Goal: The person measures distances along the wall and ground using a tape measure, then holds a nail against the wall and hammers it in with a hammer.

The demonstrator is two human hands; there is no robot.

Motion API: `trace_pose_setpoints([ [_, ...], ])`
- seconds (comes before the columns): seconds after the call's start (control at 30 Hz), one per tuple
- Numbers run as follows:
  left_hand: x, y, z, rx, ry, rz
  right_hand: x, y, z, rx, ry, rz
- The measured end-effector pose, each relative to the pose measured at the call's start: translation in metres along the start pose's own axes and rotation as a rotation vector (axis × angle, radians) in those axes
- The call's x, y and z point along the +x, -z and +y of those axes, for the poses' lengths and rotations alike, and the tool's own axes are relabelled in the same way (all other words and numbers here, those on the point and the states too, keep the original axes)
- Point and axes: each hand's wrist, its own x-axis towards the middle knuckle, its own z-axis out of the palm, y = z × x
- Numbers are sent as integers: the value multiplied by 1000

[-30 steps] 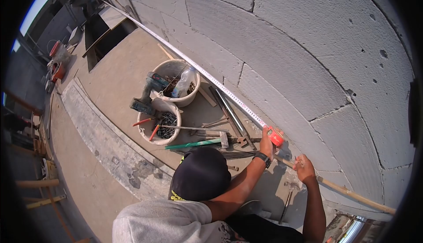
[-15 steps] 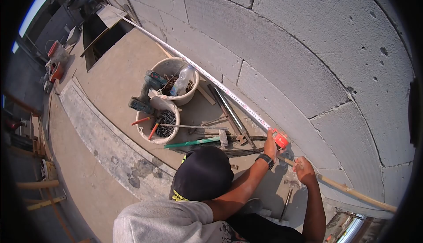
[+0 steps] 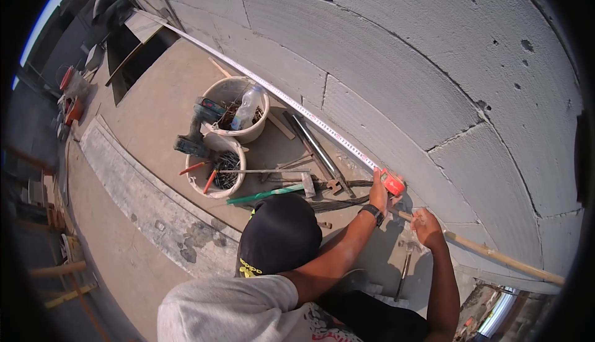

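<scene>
Neither my left hand nor my right hand is in view. Below me crouches a co-worker in a black cap [image 3: 282,236] and grey shirt [image 3: 226,305]. The co-worker's hand with a black watch [image 3: 375,213] on its wrist grips a red tape measure [image 3: 392,182] at the foot of the wall. Its white blade [image 3: 279,91] stretches along the wall toward the far left. The co-worker's other hand [image 3: 426,227] is curled close to a wooden pole [image 3: 502,257]; whether it holds anything is unclear. A hammer [image 3: 405,270] lies below that hand.
A pale block wall [image 3: 384,69] fills the right side. Two buckets [image 3: 260,128] hold fasteners, with cordless drills [image 3: 197,128] on their rims. Metal bars [image 3: 319,150] and a green-handled hammer [image 3: 266,194] lie beside them. Another person [image 3: 111,10] is at the far left, by a dark floor opening [image 3: 139,63].
My view has shifted slightly, so most things sit a little farther left and higher. The co-worker still grips the tape measure, its blade extended.
</scene>
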Motion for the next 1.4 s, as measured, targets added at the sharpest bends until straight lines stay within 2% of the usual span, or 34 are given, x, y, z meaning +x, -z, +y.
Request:
trace_pose_setpoints([
  [0.13,14,-19,2,8,34,22,4,-1,9,-2,4,6],
  [0.33,37,-4,-13,-44,13,-3,-6,-2,5,57,-24,-9],
  [0.43,26,0,-9,-55,-21,11,-16,0,-11,-80,29,15],
  [0.53,30,17,-19,-59,54,-25,-19,-3,-11,-42,53,64],
  [0.6,22,17,-29,32,107,-23,-17,-4,-17,4,-27,43],
  [0.73,18,21,-45,106,111,-50,-12,-8,-37,224,-131,230],
  [0.8,22,21,-47,51,16,-85,-11,-6,-48,289,-192,277],
  [0.93,26,20,-44,20,-16,-92,-11,0,-80,425,-312,342],
  [1.07,36,23,-47,-48,-20,-92,-5,2,-101,357,-348,303],
  [1.13,38,22,-50,-69,-14,-70,6,-7,-90,539,-207,214],
  [1.27,33,16,-59,-49,-22,-42,11,-18,-89,628,-205,237],
  [1.33,42,32,-84,87,-50,-120,13,-18,-87,611,-219,235],
  [1.4,44,38,-96,72,1,-58,14,-20,-89,677,-282,221],
])
